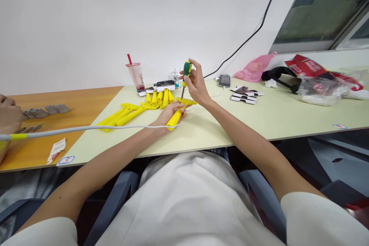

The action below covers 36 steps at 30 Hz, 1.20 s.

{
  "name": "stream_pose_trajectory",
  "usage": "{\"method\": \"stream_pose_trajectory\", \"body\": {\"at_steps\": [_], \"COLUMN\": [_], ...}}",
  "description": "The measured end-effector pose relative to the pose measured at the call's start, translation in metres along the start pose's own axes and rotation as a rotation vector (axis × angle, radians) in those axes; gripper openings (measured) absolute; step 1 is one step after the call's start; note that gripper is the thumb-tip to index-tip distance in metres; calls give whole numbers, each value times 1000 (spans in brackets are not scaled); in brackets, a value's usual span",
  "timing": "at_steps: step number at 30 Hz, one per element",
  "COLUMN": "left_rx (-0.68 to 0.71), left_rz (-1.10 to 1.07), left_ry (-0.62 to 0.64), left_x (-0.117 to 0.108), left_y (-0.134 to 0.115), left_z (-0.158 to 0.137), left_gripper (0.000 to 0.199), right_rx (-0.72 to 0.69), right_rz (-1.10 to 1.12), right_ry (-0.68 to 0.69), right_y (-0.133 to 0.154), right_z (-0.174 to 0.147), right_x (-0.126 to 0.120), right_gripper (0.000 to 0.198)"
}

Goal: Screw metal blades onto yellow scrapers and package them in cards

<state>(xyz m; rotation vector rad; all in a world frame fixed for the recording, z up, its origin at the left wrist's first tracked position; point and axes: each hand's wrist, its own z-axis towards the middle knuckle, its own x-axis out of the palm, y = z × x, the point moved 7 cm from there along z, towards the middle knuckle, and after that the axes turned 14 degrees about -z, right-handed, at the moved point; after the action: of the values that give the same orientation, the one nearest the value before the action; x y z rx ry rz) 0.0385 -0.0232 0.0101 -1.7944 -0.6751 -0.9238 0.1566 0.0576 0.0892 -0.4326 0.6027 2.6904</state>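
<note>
My left hand (170, 113) is wrapped round the handle of a yellow scraper-like tool (174, 118), whose wide flat head points away from me. In my right hand (197, 84) is a screwdriver (187, 68) with a green and yellow handle, held nearly upright. Its shaft slants down to the head of the yellow tool; whether the tip sits in a screw is too small to tell. Left of my left hand lie several loose yellow tools (129, 117). Behind it, more yellow handles (165, 98) lie together, with black and white card pieces (165, 85) at their far ends.
A cup with a red straw (135, 75) stands by the wall. Cards (246, 95), a small grey device (224, 80), a pink bag (256, 68) and clear plastic (321, 90) lie rightward. Another person's hand (10, 115) is at far left. A white cable (86, 128) crosses in front.
</note>
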Motion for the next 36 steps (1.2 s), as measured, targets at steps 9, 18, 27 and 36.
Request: {"method": "stream_pose_trajectory", "body": {"at_steps": [9, 18, 27, 36], "left_rx": [-5, 3, -15, 8], "left_rz": [18, 6, 48, -2], "left_ry": [44, 40, 91, 63], "left_x": [-4, -4, 0, 2], "left_y": [1, 0, 3, -2], "left_z": [5, 5, 3, 1], "left_gripper": [24, 24, 26, 28], "right_rx": [-33, 28, -67, -10], "right_rz": [-41, 46, -115, -53], "right_ry": [-29, 11, 17, -38], "right_y": [0, 4, -6, 4], "right_z": [0, 0, 2, 1], "right_x": [1, -1, 0, -3], "right_gripper": [96, 79, 99, 81]}}
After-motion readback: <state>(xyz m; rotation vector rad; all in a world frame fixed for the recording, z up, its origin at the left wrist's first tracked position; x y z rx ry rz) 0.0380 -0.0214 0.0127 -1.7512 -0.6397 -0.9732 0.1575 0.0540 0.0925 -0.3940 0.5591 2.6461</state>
